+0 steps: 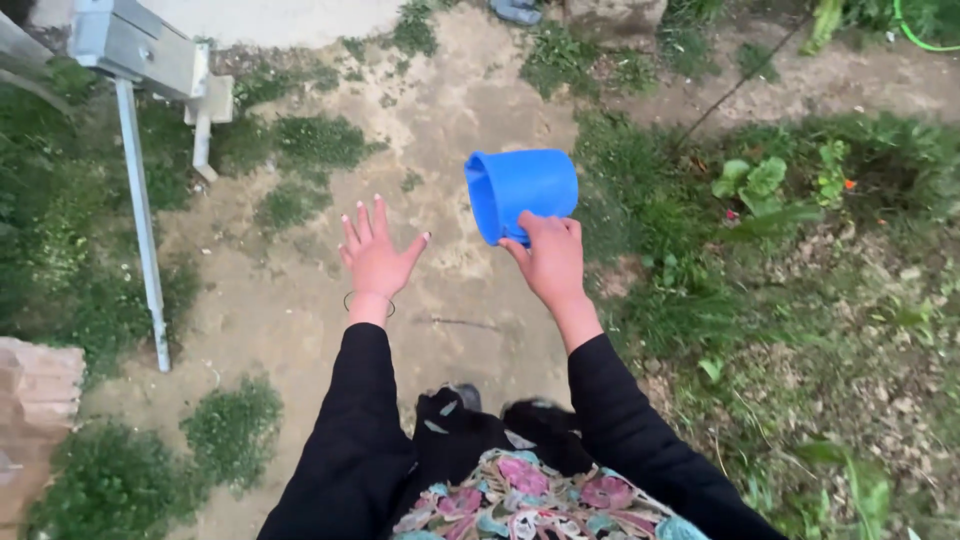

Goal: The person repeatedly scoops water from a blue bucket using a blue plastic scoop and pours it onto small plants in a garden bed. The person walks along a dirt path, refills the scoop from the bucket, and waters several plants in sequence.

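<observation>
Fingers of right hand (552, 262) wrapped on rim of blue plastic bucket (522, 192), held tipped on its side in the air over dirt path (300, 310). Left hand (375, 258) empty, fingers (362, 222) spread wide, palm down, touching nothing. Grass (720, 300) just right of bucket.

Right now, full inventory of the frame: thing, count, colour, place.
bucket: 1, blue, tipped on its side in the air, upper centre
dirt path: 1, tan, running through the middle
metal frame: 1, grey, upper left, leg down to the ground
stone block: 1, pinkish, left edge
leafy plants: several, green, right side
hose: 1, green, top right corner
bracelet: 1, thin, left wrist
left hand: 1, open, fingers spread, holding nothing
right hand: 1, gripping the bucket
</observation>
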